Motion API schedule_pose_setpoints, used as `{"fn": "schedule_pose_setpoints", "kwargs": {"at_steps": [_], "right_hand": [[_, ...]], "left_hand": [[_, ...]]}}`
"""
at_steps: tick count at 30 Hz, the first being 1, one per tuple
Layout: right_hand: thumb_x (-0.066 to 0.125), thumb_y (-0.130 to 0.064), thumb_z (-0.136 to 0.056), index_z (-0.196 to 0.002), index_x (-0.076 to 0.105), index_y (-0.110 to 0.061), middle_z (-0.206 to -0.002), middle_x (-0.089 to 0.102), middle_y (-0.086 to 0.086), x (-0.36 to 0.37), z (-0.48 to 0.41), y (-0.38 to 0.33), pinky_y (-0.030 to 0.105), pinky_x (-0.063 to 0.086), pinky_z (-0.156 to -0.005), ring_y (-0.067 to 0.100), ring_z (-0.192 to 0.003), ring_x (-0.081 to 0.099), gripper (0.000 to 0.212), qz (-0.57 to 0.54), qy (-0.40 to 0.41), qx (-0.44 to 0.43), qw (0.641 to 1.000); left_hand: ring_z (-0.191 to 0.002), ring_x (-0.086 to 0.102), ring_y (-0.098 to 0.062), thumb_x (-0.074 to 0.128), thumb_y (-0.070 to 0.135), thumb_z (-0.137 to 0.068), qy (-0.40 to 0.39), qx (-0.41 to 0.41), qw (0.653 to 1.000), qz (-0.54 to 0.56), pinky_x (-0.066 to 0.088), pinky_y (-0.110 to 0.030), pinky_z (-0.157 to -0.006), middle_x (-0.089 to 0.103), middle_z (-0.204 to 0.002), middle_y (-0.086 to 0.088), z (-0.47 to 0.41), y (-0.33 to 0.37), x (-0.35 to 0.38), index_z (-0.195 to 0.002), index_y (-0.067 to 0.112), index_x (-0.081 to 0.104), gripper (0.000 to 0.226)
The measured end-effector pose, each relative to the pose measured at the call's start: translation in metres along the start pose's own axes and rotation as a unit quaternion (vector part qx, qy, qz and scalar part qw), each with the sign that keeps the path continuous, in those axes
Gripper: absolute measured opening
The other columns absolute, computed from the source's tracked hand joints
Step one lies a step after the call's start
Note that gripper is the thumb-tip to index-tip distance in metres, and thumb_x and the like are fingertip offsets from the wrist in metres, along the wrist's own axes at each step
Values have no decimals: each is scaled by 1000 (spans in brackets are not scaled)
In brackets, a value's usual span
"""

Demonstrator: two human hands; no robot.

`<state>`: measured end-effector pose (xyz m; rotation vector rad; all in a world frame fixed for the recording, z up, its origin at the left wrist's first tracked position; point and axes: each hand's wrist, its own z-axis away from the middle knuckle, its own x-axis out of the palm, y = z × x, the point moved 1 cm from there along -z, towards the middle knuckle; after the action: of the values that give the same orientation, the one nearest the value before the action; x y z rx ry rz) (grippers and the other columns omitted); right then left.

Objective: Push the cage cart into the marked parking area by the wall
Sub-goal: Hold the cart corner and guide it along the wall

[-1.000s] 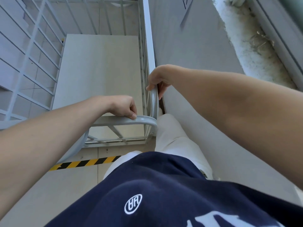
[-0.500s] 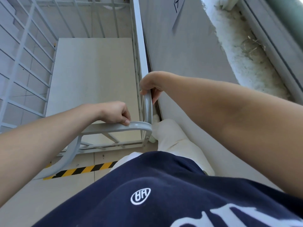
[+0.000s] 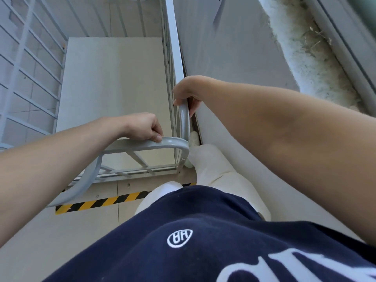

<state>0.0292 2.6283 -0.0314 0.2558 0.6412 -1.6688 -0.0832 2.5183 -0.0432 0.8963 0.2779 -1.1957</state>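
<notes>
The grey cage cart point(image 3: 114, 88) stands right in front of me, its barred sides rising around a bare pale base panel. My left hand point(image 3: 142, 127) grips the curved grey handle bar point(image 3: 130, 144) at the near end. My right hand point(image 3: 188, 91) holds the cart's right top rail where it bends down, close against the grey wall point(image 3: 234, 58). A yellow-and-black striped floor line point(image 3: 101, 202) runs across the tiles just behind the cart's near end, by my legs.
The wall lies tight along the cart's right side. A rough white ledge point(image 3: 305, 53) and a window frame run above it at the upper right. Pale floor tiles show through the cart's left bars. My white trouser leg point(image 3: 211, 165) stands beside the cart's near right corner.
The cart has rolled a little further ahead of me along the wall, leaving more of the striped line showing behind it. Both hands keep their grip.
</notes>
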Motion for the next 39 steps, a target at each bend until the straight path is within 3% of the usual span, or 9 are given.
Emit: {"fn": "schedule_pose_setpoints", "kwargs": {"at_steps": [5, 7, 12, 18, 25, 29, 33, 36, 39], "right_hand": [[36, -12, -102, -133, 43, 8, -112, 62, 27, 4, 6, -2, 44, 55, -86, 34, -83, 66, 38, 5, 16, 2, 1000], [37, -12, -102, -132, 44, 8, -107, 63, 26, 6, 7, -2, 44, 55, -91, 31, -78, 65, 37, 10, 22, 2, 1000], [37, -15, -103, -130, 43, 13, -124, 60, 27, 5, 9, -3, 41, 51, -99, 35, -112, 64, 39, 15, 16, -2, 1000], [33, -15, -103, -105, 47, -1, -97, 61, 20, 6, 9, -2, 41, 54, -94, 32, -97, 66, 21, 33, 29, 0, 999], [34, -19, -104, -129, 43, 9, -97, 62, 23, 11, 10, 0, 41, 51, -98, 31, -90, 63, 39, 29, 44, 10, 999], [34, -18, -104, -130, 43, 13, -122, 61, 26, 11, 10, 0, 42, 49, -101, 34, -109, 63, 42, 14, 42, 8, 999], [35, -21, -104, -128, 46, 13, -91, 64, 23, 12, 13, 2, 42, 48, -102, 32, -101, 63, 43, 12, 44, 18, 999], [32, -23, -104, -115, 52, 12, -121, 64, 24, 14, 15, 1, 42, 46, -104, 34, -117, 61, 42, 28, 29, 14, 999], [33, -25, -103, -101, 55, 8, -123, 64, 21, 13, 17, -1, 41, 46, -105, 33, -117, 61, 40, 38, 25, 22, 999]], "left_hand": [[-83, 59, -18, 62, 17, -88, 17, 7, 1000, -10, 47, -28, -82, 71, -90, 0, 2, -2, 2, -101, 13, 75, 19], [-84, 59, -18, 62, 17, -89, 24, 8, 1000, -10, 47, -29, -84, 72, -92, 0, 3, -3, 3, -103, 13, 75, 19], [-85, 59, -18, 62, 17, -89, 35, 14, 999, -9, 47, -30, -85, 73, -96, -1, 3, -6, 5, -103, 13, 74, 20], [-88, 61, -19, 61, 17, -89, 51, 11, 999, -5, 45, -28, -84, 70, -91, 2, 6, -5, 7, -102, 13, 74, 19], [-95, 63, -24, 60, 18, -89, 59, 9, 998, -6, 48, -32, -89, 74, -100, -5, 8, -3, 9, -101, 12, 74, 19], [-90, 60, -20, 61, 18, -89, 56, 13, 998, -17, 45, -30, -87, 72, -97, -3, 7, -3, 9, -102, 12, 74, 19], [-92, 61, -21, 61, 17, -89, 54, 13, 998, -17, 46, -30, -89, 73, -100, -5, 6, -4, 7, -104, 12, 74, 20], [-91, 60, -20, 61, 17, -89, 50, 8, 999, -7, 45, -30, -89, 71, -98, -4, 8, -3, 8, -105, 11, 74, 21], [-90, 60, -20, 61, 17, -89, 49, 3, 999, -3, 45, -30, -88, 71, -95, -3, 8, -4, 9, -104, 12, 74, 20]]}}
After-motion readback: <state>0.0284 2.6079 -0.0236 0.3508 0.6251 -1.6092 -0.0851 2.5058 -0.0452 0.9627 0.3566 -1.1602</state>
